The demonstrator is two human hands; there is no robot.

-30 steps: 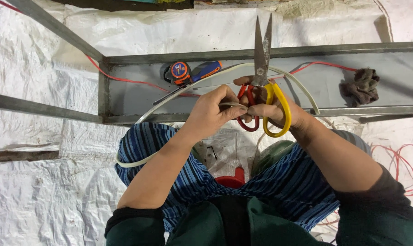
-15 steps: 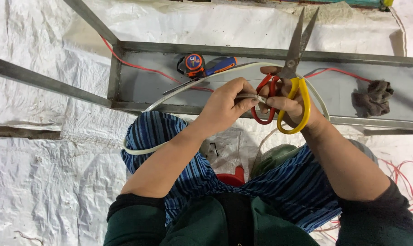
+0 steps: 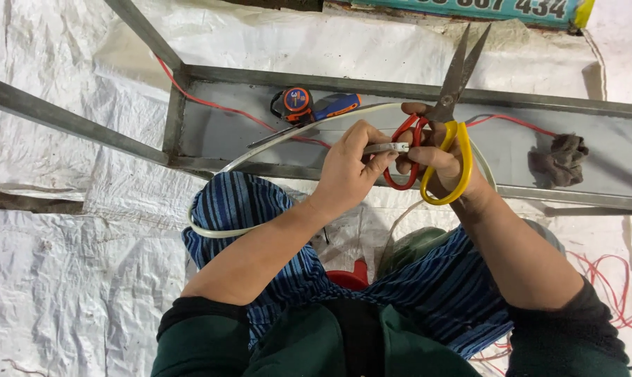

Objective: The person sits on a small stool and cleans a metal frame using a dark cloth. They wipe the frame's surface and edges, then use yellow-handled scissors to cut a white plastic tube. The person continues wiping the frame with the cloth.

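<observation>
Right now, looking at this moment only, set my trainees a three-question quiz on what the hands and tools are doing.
1. True or false: the scissors point their blades away from the person.
2. Which hand pinches the end of the white cable: A left hand, B right hand, C neither?
3. Fill in: the tape measure lies beside a ____ with a blue and orange handle, inside the metal frame.

Key: 1 true; 2 A; 3 screwdriver.
</observation>
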